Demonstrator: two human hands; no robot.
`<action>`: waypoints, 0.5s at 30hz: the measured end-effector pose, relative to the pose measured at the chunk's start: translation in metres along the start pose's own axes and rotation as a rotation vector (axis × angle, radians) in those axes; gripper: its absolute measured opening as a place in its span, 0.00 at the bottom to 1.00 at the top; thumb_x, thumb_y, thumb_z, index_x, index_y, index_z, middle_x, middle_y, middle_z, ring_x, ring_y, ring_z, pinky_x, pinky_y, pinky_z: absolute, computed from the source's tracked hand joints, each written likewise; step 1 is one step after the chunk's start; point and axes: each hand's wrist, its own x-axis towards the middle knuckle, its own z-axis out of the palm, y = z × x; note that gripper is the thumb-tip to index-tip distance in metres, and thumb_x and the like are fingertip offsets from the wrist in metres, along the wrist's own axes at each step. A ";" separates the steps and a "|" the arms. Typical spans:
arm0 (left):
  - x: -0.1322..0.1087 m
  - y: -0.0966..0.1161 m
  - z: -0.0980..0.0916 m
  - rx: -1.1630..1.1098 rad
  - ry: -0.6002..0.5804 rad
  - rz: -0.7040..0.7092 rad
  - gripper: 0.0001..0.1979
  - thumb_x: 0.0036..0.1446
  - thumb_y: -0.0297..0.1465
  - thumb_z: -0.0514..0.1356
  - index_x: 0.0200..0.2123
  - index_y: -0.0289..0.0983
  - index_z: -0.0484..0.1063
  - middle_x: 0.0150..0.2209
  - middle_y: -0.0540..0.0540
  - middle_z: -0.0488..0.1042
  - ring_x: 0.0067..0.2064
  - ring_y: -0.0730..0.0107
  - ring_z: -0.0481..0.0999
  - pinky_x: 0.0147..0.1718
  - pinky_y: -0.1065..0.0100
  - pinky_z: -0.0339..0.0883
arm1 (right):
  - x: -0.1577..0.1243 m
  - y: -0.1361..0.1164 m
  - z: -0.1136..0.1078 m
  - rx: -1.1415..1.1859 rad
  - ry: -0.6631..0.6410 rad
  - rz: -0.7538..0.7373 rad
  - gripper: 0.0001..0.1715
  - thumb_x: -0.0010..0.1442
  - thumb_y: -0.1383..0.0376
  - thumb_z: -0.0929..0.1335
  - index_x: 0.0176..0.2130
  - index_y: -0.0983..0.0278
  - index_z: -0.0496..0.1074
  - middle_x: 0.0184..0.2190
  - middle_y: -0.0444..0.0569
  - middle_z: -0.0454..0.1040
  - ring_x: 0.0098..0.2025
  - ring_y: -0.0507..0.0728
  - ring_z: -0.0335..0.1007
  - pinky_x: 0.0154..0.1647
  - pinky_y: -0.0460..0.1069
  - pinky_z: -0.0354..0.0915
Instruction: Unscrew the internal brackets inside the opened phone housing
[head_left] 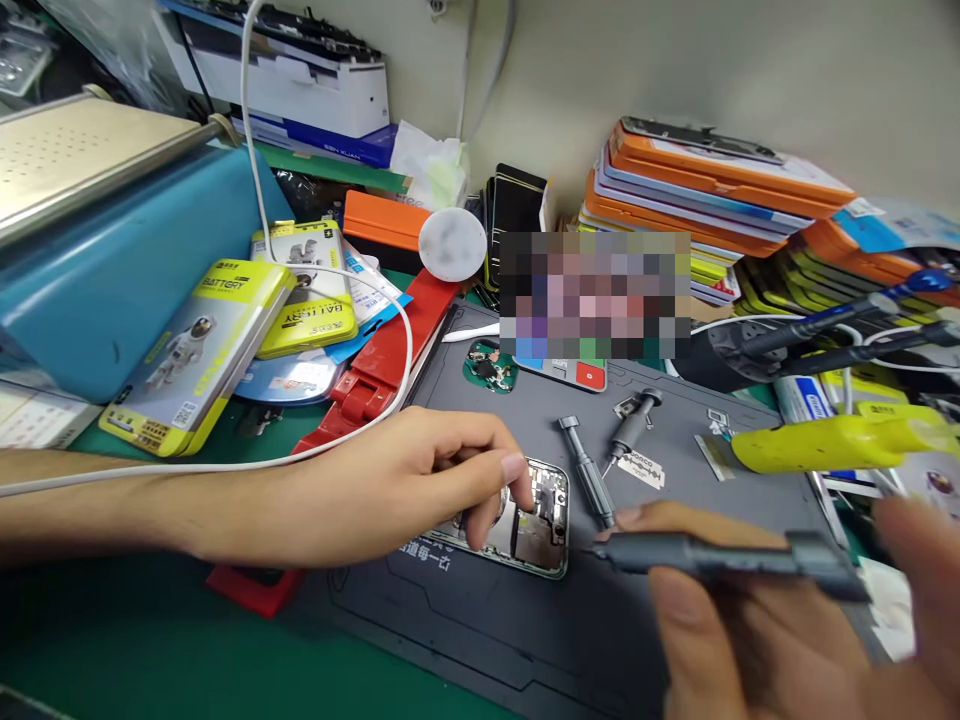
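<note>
An opened phone (541, 535) lies on the dark grey work mat (480, 635), its inner parts showing. Over its left part rests my left hand (442, 480), fingers curled down; whether anything is between the fingertips is hidden. My right hand (757, 620) holds a dark grey screwdriver (697, 555) almost level, its tip pointing left near the phone's right edge. Behind the phone lie a second screwdriver (587, 472) and a third one (634, 428), beside a razor blade (642, 470).
Battery boxes (199, 360) and a blue machine (142, 260) stand at the left. A white cable crosses my left forearm. Behind the mat are a red holder (390, 360) and stacked orange boxes (720, 185). A yellow bottle (817, 443) and tool holder (716, 355) are at the right.
</note>
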 end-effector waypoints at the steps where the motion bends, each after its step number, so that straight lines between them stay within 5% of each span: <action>1: 0.000 0.000 0.000 0.011 -0.006 -0.008 0.18 0.81 0.46 0.56 0.45 0.41 0.79 0.30 0.56 0.78 0.27 0.77 0.64 0.25 0.73 0.60 | -0.004 0.003 0.001 -0.072 -0.080 -0.116 0.50 0.65 0.80 0.74 0.76 0.51 0.63 0.46 0.45 0.88 0.40 0.54 0.88 0.46 0.44 0.84; 5: 0.000 0.001 -0.001 0.011 -0.024 -0.005 0.16 0.81 0.44 0.56 0.45 0.43 0.80 0.29 0.57 0.76 0.28 0.75 0.66 0.26 0.72 0.59 | -0.005 0.015 0.000 -0.110 -0.133 -0.265 0.42 0.66 0.78 0.72 0.74 0.58 0.66 0.50 0.53 0.88 0.45 0.62 0.90 0.44 0.52 0.87; 9: -0.001 0.004 -0.001 0.023 -0.039 0.008 0.14 0.81 0.40 0.57 0.44 0.42 0.80 0.28 0.58 0.76 0.30 0.77 0.68 0.29 0.74 0.62 | 0.003 0.013 -0.006 -0.132 -0.315 -0.225 0.43 0.62 0.80 0.75 0.70 0.56 0.71 0.50 0.50 0.89 0.44 0.61 0.90 0.46 0.51 0.87; 15: -0.001 0.005 -0.003 0.050 -0.057 0.004 0.15 0.80 0.43 0.56 0.45 0.44 0.81 0.29 0.57 0.78 0.31 0.75 0.72 0.31 0.71 0.63 | 0.008 0.010 -0.014 -0.075 -0.334 -0.160 0.46 0.63 0.79 0.74 0.72 0.52 0.69 0.55 0.51 0.87 0.49 0.64 0.89 0.47 0.57 0.88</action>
